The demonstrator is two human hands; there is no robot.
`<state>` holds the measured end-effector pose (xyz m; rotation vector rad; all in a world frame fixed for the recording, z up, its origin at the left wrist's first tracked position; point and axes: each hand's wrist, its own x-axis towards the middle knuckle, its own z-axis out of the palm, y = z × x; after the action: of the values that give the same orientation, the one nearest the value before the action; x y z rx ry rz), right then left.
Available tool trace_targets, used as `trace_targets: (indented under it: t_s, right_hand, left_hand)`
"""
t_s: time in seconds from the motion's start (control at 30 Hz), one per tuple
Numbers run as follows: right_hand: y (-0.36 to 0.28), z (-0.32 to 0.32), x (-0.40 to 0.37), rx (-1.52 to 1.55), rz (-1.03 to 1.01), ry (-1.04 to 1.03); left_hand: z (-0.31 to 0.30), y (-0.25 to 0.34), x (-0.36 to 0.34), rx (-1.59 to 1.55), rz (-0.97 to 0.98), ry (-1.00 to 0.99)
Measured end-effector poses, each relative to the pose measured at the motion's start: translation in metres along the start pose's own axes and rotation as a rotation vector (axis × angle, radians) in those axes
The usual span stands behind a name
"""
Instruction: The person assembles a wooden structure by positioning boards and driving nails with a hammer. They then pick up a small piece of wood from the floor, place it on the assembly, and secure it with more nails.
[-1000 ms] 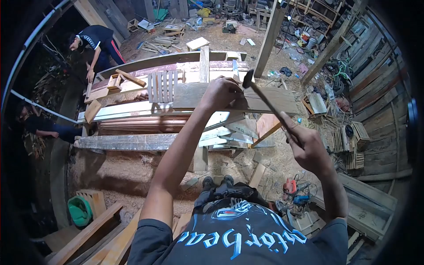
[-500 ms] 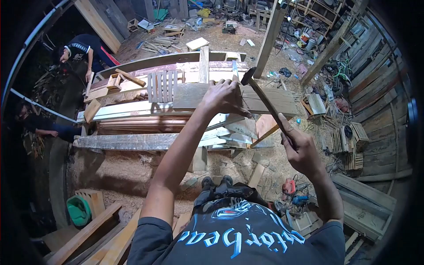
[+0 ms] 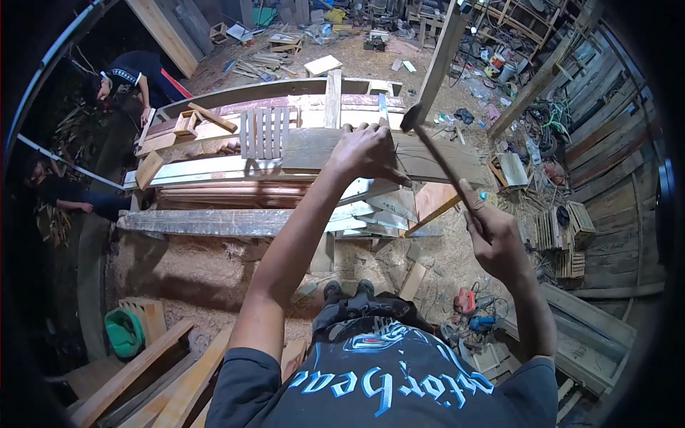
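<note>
My left hand is closed over a wide grey-brown wooden board lying across the workbench, fingers over the far side and thumb toward me. Whether it also pinches something small, such as a nail, is hidden. In my right hand is a hammer, gripped near the end of its handle. Its dark head is raised just right of my left hand, apart from it, above the board's right part. A slatted wooden piece stands against the board's left end.
Long planks and stacked timber make up the bench. A wooden post rises behind it. Red and blue power tools lie on the floor at right. Another person bends at the far left; a second person is lower down.
My right hand and the hammer have shifted slightly right, the hammer head now a bit farther from my left hand. My left hand keeps its place on the board.
</note>
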<state>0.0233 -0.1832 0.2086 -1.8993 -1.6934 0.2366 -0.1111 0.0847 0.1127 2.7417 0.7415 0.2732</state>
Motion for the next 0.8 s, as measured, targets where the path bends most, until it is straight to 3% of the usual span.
trace_targets:
  t_s: [0.1,0.2,0.27,0.4,0.43,0.47,0.53,0.67,0.73,0.8]
  right_hand:
    - [0.0,0.0,0.001,-0.017,-0.006,-0.102]
    - [0.005,0.007,-0.001,-0.027,-0.133,0.064]
    - [0.013,-0.003,0.001,-0.035,-0.045,-0.146]
    - [-0.001,0.0,0.001,0.057,-0.044,0.11]
    - [0.005,0.01,0.0,0.077,-0.114,0.212]
    - [0.008,0.015,0.0,-0.065,-0.236,0.151]
    - [0.007,0.004,-0.003,-0.074,-0.088,-0.131]
    - [-0.003,0.005,-0.003,-0.004,-0.02,0.037]
    - [-0.003,0.011,0.0,0.001,-0.113,0.089]
    - [-0.001,0.011,-0.002,0.025,-0.043,0.0]
  left_hand:
    - [-0.001,0.0,0.001,-0.005,0.004,-0.006]
    - [-0.003,0.0,0.0,-0.034,0.022,0.003]
    - [-0.003,0.0,0.0,-0.033,0.007,-0.033]
    - [0.0,-0.003,0.003,-0.01,0.008,0.004]
    - [-0.001,-0.003,0.003,0.006,0.008,0.006]
    - [-0.001,-0.002,0.003,0.009,0.011,0.005]
    - [-0.005,-0.001,0.006,-0.037,-0.013,-0.07]
    - [-0.003,-0.001,0.004,-0.041,-0.026,-0.101]
    - [0.004,-0.007,0.003,-0.014,0.041,0.052]
    - [-0.003,-0.02,0.001,-0.085,0.149,0.098]
